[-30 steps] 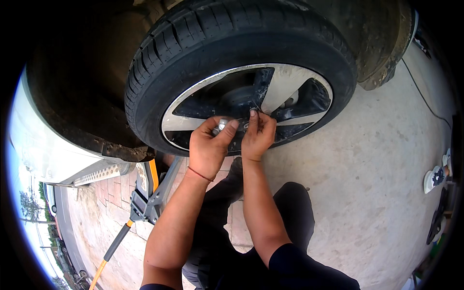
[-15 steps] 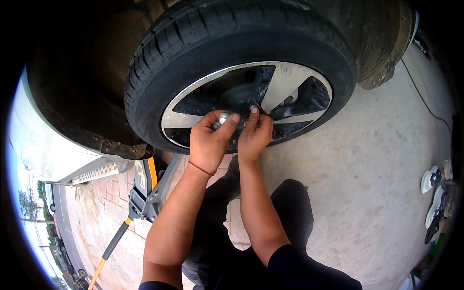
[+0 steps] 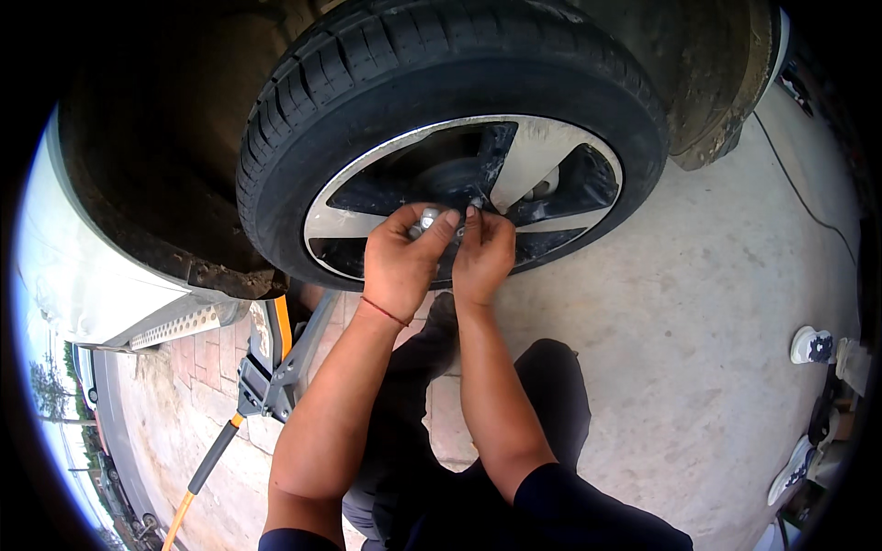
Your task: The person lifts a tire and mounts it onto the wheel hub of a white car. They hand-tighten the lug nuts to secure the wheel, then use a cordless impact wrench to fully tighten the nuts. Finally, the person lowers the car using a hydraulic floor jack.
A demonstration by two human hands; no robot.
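Cupping shiny metal nuts [image 3: 428, 219], the left hand [image 3: 401, 262] curls nearly closed; the right hand [image 3: 484, 257] bunches its fingertips against the wheel [image 3: 540, 154], its exact hold hidden.

Floor: pale grey concrete [image 3: 680, 303] across right half of frame, stained, scuffed. Pinkish brick paving [image 3: 207, 356] at lower left. Dark cable [image 3: 814, 214] curves over concrete, upper right. Far left edge: grey road [image 3: 114, 413], tree [image 3: 50, 390], bright sky [image 3: 66, 445]. Light: daylight, even on concrete; upper left dark.
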